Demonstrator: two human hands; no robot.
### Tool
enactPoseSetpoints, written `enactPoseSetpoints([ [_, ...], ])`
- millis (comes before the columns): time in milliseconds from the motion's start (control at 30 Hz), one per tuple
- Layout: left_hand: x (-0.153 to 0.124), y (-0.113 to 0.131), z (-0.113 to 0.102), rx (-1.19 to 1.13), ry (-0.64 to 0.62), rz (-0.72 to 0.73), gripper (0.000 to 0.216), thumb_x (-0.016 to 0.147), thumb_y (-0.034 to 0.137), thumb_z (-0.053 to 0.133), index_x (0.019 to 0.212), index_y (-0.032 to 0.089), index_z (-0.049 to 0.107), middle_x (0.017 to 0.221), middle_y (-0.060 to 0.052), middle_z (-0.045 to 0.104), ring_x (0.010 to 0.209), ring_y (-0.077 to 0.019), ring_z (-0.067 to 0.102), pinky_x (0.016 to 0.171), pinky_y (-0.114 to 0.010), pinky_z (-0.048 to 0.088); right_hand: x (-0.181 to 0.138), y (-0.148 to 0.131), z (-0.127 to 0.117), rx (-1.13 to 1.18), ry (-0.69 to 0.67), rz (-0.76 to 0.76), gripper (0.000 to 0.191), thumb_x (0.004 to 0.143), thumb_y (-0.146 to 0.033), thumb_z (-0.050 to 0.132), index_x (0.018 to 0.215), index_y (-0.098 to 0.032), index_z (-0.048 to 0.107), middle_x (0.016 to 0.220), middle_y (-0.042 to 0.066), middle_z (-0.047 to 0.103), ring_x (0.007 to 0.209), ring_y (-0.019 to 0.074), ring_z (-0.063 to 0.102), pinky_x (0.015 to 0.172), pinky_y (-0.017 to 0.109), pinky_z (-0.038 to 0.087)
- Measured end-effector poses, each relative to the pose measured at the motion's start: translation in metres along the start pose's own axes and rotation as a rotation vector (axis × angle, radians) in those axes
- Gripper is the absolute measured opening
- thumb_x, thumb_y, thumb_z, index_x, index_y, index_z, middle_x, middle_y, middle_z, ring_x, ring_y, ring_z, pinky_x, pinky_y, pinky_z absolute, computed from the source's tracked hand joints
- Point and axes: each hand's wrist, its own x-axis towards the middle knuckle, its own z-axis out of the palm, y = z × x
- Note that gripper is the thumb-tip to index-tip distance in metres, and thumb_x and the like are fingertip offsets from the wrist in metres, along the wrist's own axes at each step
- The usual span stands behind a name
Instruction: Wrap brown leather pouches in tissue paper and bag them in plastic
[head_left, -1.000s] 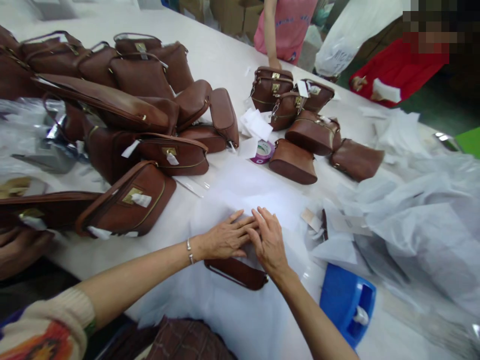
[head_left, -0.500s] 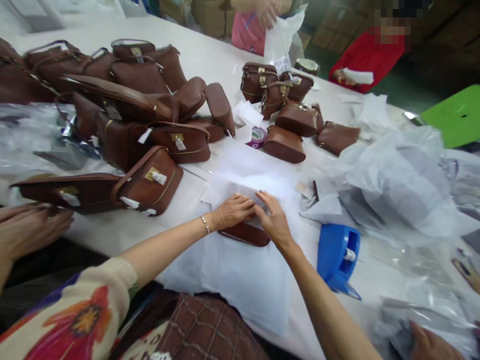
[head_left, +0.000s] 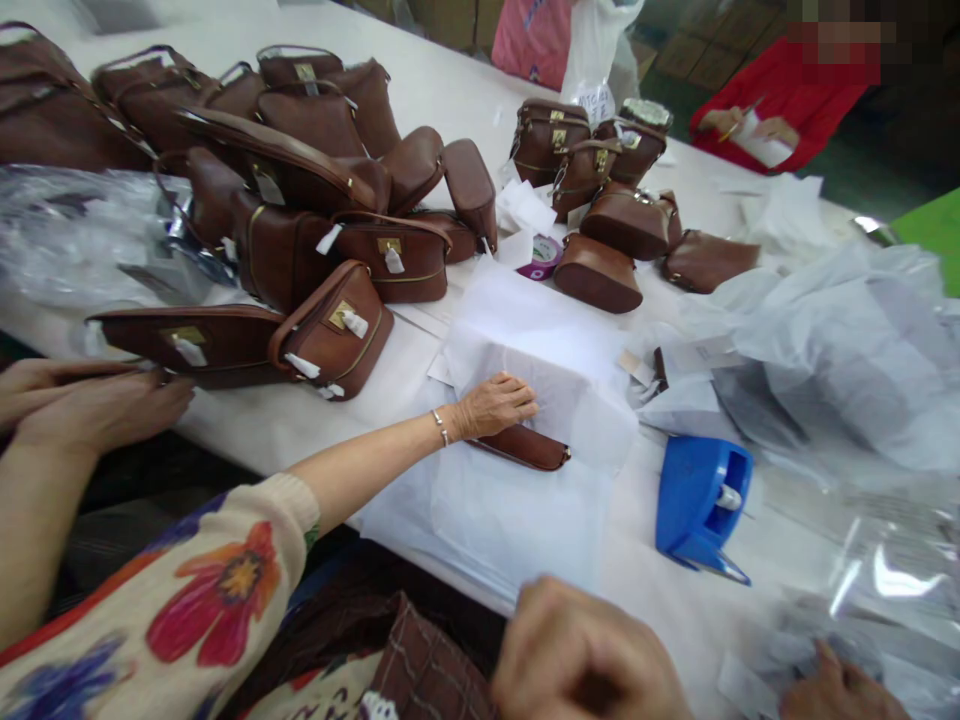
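My left hand [head_left: 495, 405] lies palm down with its fingers stretched out, on white tissue paper [head_left: 536, 320] folded over a brown leather bag [head_left: 529, 447]. One long side of the bag, with its zip end, shows below the hand; the rest is covered by the paper. More thin white sheets [head_left: 517, 530] lie under it, down to the table's near edge. My right hand [head_left: 589, 650] is close to the camera at the bottom, apart from the bag and blurred. It looks curled, but its fingers are partly hidden.
Brown handbags [head_left: 322, 245] crowd the left, with more bags [head_left: 622, 220] beyond the paper. A purple tape roll [head_left: 541, 258] lies between. Right are a blue tape dispenser [head_left: 701, 505] and white plastic [head_left: 840, 340]. Another person's hands [head_left: 97, 410] work at left; another hand [head_left: 840, 690] shows lower right.
My right hand has left the paper and come back toward my body. My left hand stays on the bag, whose right end is now uncovered. The view has shifted slightly.
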Motion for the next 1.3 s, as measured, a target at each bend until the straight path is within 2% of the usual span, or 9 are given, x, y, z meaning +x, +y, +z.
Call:
enactPoseSetpoints([
  [100, -0.001, 0.000, -0.003, -0.052, -0.006, -0.020, 0.025, 0.103, 0.018, 0.038, 0.108, 0.018, 0.062, 0.109, -0.009, 0.065, 0.100, -0.0218, 0.053, 0.090, -0.036, 0.036, 0.029, -0.024, 0.055, 0.057, 0.065, -0.106, 0.033, 0.079, -0.049, 0.064, 0.105, -0.029, 0.071, 0.097, 0.008, 0.071, 0.099, 0.0346, 0.066, 0.073, 0.050, 0.054],
  [200, -0.002, 0.001, -0.004, -0.132, -0.024, -0.043, 0.024, 0.102, 0.018, 0.040, 0.107, 0.018, 0.063, 0.111, -0.010, 0.065, 0.103, -0.0229, 0.053, 0.093, -0.037, 0.036, 0.050, -0.033, 0.090, -0.050, 0.157, -0.142, 0.054, 0.069, -0.038, 0.080, 0.117, -0.020, 0.062, 0.124, 0.015, 0.064, 0.116, 0.0357, 0.057, 0.096, 0.054, 0.048],
  [333, 0.001, 0.002, -0.007, -0.298, -0.052, -0.103, 0.020, 0.099, 0.018, 0.046, 0.105, 0.017, 0.065, 0.112, -0.013, 0.064, 0.108, -0.0253, 0.054, 0.097, -0.040, 0.037, 0.065, -0.030, 0.106, -0.200, 0.233, -0.317, 0.024, 0.078, -0.018, 0.069, 0.101, -0.021, 0.064, 0.122, 0.012, 0.065, 0.113, 0.0307, 0.058, 0.097, 0.048, 0.047],
  [500, 0.006, -0.017, -0.022, -0.648, -0.119, -0.148, 0.017, 0.095, 0.030, 0.059, 0.098, 0.017, 0.069, 0.109, -0.012, 0.069, 0.108, -0.0251, 0.058, 0.102, -0.037, 0.039, 0.089, -0.045, 0.057, -0.085, 0.094, -0.345, 0.016, 0.093, -0.019, 0.050, 0.092, -0.020, 0.065, 0.089, 0.005, 0.070, 0.083, 0.0188, 0.064, 0.076, 0.029, 0.047],
  [700, 0.005, -0.052, -0.042, -1.148, -0.202, -0.255, 0.072, 0.101, 0.063, 0.016, 0.101, 0.018, 0.071, 0.114, -0.008, 0.070, 0.109, -0.0197, 0.062, 0.097, -0.028, 0.045, 0.171, -0.068, -0.028, 0.010, -0.355, -0.097, 0.017, 0.082, -0.023, 0.059, 0.066, -0.020, 0.065, 0.061, -0.005, 0.057, 0.059, 0.0106, 0.049, 0.058, 0.025, 0.032],
  [933, -0.001, -0.069, -0.043, -1.521, -0.250, -0.342, 0.101, 0.077, 0.093, 0.012, 0.105, 0.015, 0.070, 0.100, -0.012, 0.072, 0.090, -0.0228, 0.065, 0.087, -0.034, 0.050, 0.250, -0.042, -0.038, 0.111, -0.389, 0.095, 0.019, 0.069, -0.037, 0.071, 0.068, -0.018, 0.070, 0.053, -0.006, 0.052, 0.049, 0.0082, 0.040, 0.049, 0.024, 0.028],
  [1067, -0.019, -0.074, -0.051, -1.534, -0.247, -0.438, 0.075, 0.078, 0.082, 0.049, 0.118, 0.020, 0.066, 0.109, -0.008, 0.069, 0.094, -0.0218, 0.062, 0.081, -0.029, 0.048, 0.258, -0.035, -0.035, 0.196, -0.366, 0.133, 0.024, 0.069, -0.041, 0.071, 0.068, -0.017, 0.067, 0.053, -0.006, 0.051, 0.050, 0.0076, 0.039, 0.050, 0.023, 0.028],
  [1133, -0.028, -0.069, -0.054, -1.449, -0.245, -0.574, 0.060, 0.072, 0.063, 0.071, 0.114, 0.021, 0.067, 0.095, -0.002, 0.069, 0.082, -0.0187, 0.061, 0.069, -0.024, 0.044, 0.260, -0.034, -0.032, 0.250, -0.352, 0.139, 0.026, 0.069, -0.043, 0.070, 0.067, -0.017, 0.064, 0.054, -0.006, 0.052, 0.051, 0.0077, 0.039, 0.050, 0.023, 0.028],
  [1300, -0.040, -0.048, -0.052, -1.359, -0.125, -0.826, 0.030, 0.080, 0.041, 0.065, 0.096, 0.015, 0.067, 0.078, 0.000, 0.065, 0.067, -0.0149, 0.057, 0.058, -0.022, 0.040, 0.247, -0.031, -0.030, 0.313, -0.348, 0.182, 0.034, 0.067, -0.045, 0.072, 0.088, -0.019, 0.065, 0.062, -0.004, 0.060, 0.055, 0.0120, 0.050, 0.052, 0.023, 0.036],
])
